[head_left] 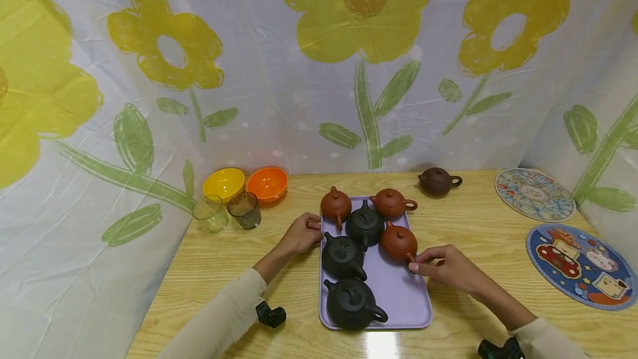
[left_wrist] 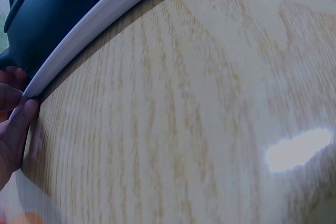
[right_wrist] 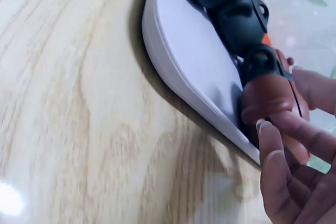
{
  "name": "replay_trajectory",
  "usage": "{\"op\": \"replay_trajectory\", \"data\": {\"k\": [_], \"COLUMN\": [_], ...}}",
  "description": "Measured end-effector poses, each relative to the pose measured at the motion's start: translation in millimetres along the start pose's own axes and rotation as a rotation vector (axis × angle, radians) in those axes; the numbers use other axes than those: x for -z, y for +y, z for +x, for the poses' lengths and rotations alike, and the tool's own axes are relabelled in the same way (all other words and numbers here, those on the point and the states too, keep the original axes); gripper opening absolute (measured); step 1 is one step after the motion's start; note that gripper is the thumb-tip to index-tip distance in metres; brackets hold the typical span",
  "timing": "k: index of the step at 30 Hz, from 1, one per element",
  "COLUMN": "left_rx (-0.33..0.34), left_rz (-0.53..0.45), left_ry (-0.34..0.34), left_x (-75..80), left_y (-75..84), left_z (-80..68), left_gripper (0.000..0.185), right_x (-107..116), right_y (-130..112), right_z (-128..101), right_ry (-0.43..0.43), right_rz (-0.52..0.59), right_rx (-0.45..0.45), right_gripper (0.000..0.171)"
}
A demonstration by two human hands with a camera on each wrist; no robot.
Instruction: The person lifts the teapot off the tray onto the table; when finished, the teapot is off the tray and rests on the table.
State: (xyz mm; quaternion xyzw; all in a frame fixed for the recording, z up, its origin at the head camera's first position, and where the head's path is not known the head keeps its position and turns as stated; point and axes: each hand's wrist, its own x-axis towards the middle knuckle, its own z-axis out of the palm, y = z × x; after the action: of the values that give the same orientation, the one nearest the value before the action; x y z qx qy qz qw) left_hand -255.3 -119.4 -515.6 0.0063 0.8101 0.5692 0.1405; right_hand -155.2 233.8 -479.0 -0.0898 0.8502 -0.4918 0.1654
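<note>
A lilac tray (head_left: 399,298) lies on the table, bearing three black teapots, including the front one (head_left: 351,303), and three reddish-brown teapots. My left hand (head_left: 301,234) pinches the tray's left rim, thumb outside and fingers inside, beside a black teapot (left_wrist: 52,19). On the opposite side, my right hand (head_left: 446,266) reaches over the tray's right edge. Its thumb and fingers pinch the handle end of the nearest reddish-brown teapot (head_left: 400,242), hiding most of the handle. This pot stands close against the middle black teapot (head_left: 365,226).
A dark brown teapot (head_left: 436,181) stands behind the tray to the right. At back left are a yellow bowl (head_left: 224,183), an orange bowl (head_left: 267,184) and two glasses, one smoky grey (head_left: 245,212). Two round mats, one blue (head_left: 580,267), lie at the right. A flowered cloth hangs behind.
</note>
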Motion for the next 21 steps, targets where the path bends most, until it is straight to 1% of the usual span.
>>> {"op": "replay_trajectory", "data": {"k": [4,8,11,17,21], "left_rx": [-0.005,-0.007,-0.008,-0.008,-0.009], "left_rz": [0.015,0.007,0.002,-0.003,-0.01], "left_ry": [0.007,0.009,0.009,0.006,0.001], "left_x": [0.0,-0.1,-0.1,-0.8,-1.1], "left_y": [0.3,0.4,0.9,0.5,0.8], "left_z": [-0.5,-1.0,-1.3,-0.7,-0.7], "left_gripper": [0.046,0.046,0.046,0.046,0.047], "right_x": [-5,-9,-11,-12,-14], "right_y": [0,0,0,-2,-5], "right_z": [2,4,6,4,1], "right_ry": [0.027,0.046,0.04,0.007,0.015], "right_rz": [-0.023,-0.047,-0.049,0.004,-0.003], "right_rx": [0.002,0.009,0.0,-0.016,-0.015], "right_gripper": [0.027,0.026,0.026,0.029,0.031]}}
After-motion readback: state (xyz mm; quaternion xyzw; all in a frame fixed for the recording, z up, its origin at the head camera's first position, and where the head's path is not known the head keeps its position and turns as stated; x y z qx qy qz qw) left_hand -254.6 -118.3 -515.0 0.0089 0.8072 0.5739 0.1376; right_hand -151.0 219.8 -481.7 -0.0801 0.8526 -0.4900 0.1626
